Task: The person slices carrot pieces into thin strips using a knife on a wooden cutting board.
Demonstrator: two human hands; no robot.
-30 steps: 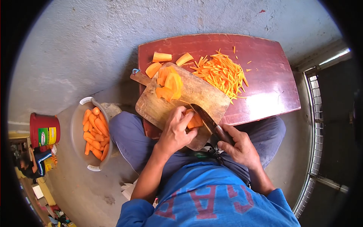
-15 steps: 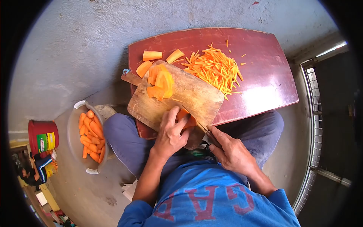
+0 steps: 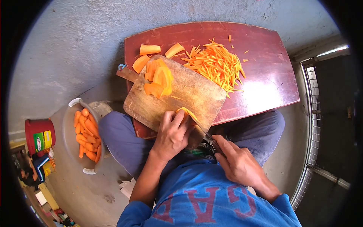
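Fingers bent, my left hand [image 3: 172, 132] grips a carrot piece [image 3: 186, 113] near the lower edge of the wooden cutting board [image 3: 196, 90]; the hand hides much of the piece. My right hand [image 3: 236, 159] is closed round the handle of a knife [image 3: 204, 131], whose blade lies against the right side of that piece. Flat carrot slices [image 3: 162, 78] overlap on the board's upper left. Beyond the board, a heap of thin carrot sticks [image 3: 219, 64] rests on the red table [image 3: 264, 68].
Thick carrot chunks [image 3: 150, 49] lie behind the board's handle. On the floor at left, a grey basin [image 3: 72, 140] holds several whole carrots [image 3: 87, 132]. Farther left are a red bucket [image 3: 33, 130] and another person [image 3: 32, 170]. A barred frame [image 3: 314, 113] stands at right.
The knife has come down along the carrot piece, and a thin slice now leans off at the blade. The view has shifted, so the table and board appear farther up and left.
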